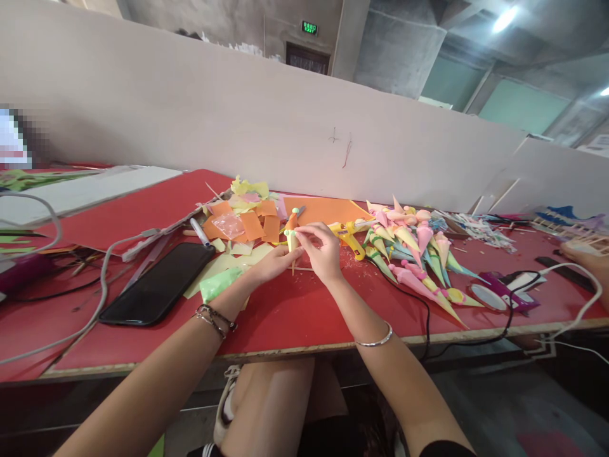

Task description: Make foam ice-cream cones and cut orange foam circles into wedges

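Observation:
A small pale-yellow paper cone (292,244) stands point down between my hands, with an orange upper part, a light green ball on top and green bits around its middle. My left hand (276,263) is closed on the cone's lower part, thumb and fingers pressed against it. My right hand (323,251) is closed in a pinch at the green bits on the cone's right side. Just right of that hand lies a yellow glue gun (351,238). A bag of light green clay-like material (221,284) lies by my left wrist.
Many similar pastel cones (413,244) are heaped to the right. Orange paper squares (252,225) lie behind my left hand. A black phone (159,285) and a marker (200,231) are at left. Cables cross the red table (295,324). Another person's hand (587,257) is at far right.

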`<action>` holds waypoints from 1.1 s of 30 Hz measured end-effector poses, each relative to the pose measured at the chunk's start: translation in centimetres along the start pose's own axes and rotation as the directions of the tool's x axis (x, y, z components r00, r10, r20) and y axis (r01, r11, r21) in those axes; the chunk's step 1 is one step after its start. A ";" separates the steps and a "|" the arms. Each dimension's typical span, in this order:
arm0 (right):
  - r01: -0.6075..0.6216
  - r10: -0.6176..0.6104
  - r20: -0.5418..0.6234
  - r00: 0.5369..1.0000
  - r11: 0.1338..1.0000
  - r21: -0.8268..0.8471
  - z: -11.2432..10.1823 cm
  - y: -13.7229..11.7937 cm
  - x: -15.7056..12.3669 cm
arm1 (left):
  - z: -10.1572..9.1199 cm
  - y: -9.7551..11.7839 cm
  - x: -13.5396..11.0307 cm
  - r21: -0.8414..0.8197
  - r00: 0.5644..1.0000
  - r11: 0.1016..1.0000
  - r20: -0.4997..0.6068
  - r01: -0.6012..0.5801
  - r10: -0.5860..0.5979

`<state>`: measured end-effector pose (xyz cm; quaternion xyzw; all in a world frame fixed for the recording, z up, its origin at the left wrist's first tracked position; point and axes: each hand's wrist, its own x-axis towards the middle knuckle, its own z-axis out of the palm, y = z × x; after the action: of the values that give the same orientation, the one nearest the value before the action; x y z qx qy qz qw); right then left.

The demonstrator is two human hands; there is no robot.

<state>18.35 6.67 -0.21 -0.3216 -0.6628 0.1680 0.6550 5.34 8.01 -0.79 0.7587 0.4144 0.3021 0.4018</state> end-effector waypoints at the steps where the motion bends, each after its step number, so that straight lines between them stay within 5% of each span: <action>1: 0.000 0.000 0.006 1.000 1.000 0.005 0.0 0.0 0.0 | 0.0 0.0 0.0 -0.001 1.000 1.000 -0.001 -0.001 0.001; 14: -0.119 0.116 0.029 0.993 0.986 0.120 0.3 0.4 0.0 | 0.0 0.2 0.1 0.027 1.000 1.000 0.009 -0.001 0.001; 23: -0.372 0.361 0.092 0.928 0.880 0.296 0.8 1.4 0.0 | 0.0 0.2 0.0 0.048 1.000 0.999 0.016 -0.007 0.006; 33: -0.388 0.350 0.170 0.921 0.859 0.335 0.7 1.1 0.1 | 0.0 0.3 -0.1 0.048 1.000 0.999 0.018 -0.023 0.022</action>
<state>17.94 7.67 -0.94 -0.3073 -0.5794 0.4260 0.6232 5.44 7.84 -0.56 0.7754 0.4093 0.2897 0.3837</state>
